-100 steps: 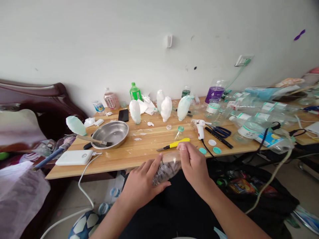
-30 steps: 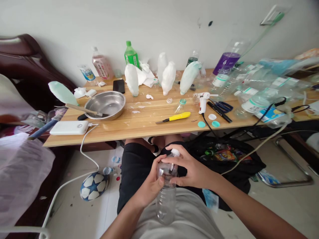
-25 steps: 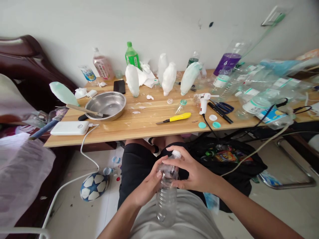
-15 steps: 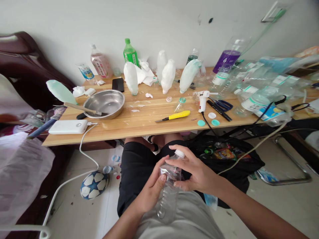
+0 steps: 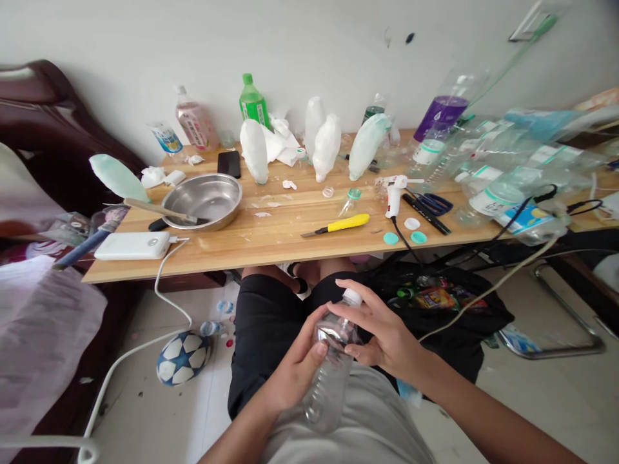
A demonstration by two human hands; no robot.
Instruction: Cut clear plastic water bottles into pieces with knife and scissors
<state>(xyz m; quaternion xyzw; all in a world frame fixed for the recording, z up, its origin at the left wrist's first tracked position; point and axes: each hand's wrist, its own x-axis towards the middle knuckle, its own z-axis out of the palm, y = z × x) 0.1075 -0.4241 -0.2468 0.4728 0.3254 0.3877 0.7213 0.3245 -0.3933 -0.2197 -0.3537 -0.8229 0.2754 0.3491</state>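
Hands meet over the lap, below the near edge of the long wooden table point(image 5: 271, 248). The left hand point(image 5: 294, 364) wraps the middle of a clear, empty, ribbed plastic bottle with a white cap point(image 5: 329, 367), its fingers point(image 5: 316, 351) closed around the bottle's left side with the thumb lying across the front. The right hand point(image 5: 382, 328) covers the bottle's shoulder and neck from the right, fingers curled against the upper part just under the cap, so both hands grip the same bottle. The bottle leans with its cap away from the body and slightly right, its base resting near the light grey shirt.

On the table, far from the hands, a yellow-handled utility knife point(image 5: 338, 225) lies near the middle. To its right stands a white glue gun point(image 5: 394, 193), with two teal bottle caps point(image 5: 391, 238) and a white one close by, and blue-handled scissors point(image 5: 430, 203) just beyond. To the left sits a round steel bowl point(image 5: 206, 200) with a brush across its rim, and nearer the edge a white power bank point(image 5: 133, 245) whose cable hangs to the floor. Several bottles wrapped in white paper point(image 5: 326, 145) stand at the far side by a green plastic bottle point(image 5: 253, 103). A blue and white football point(image 5: 182, 357) rests on the floor at left.
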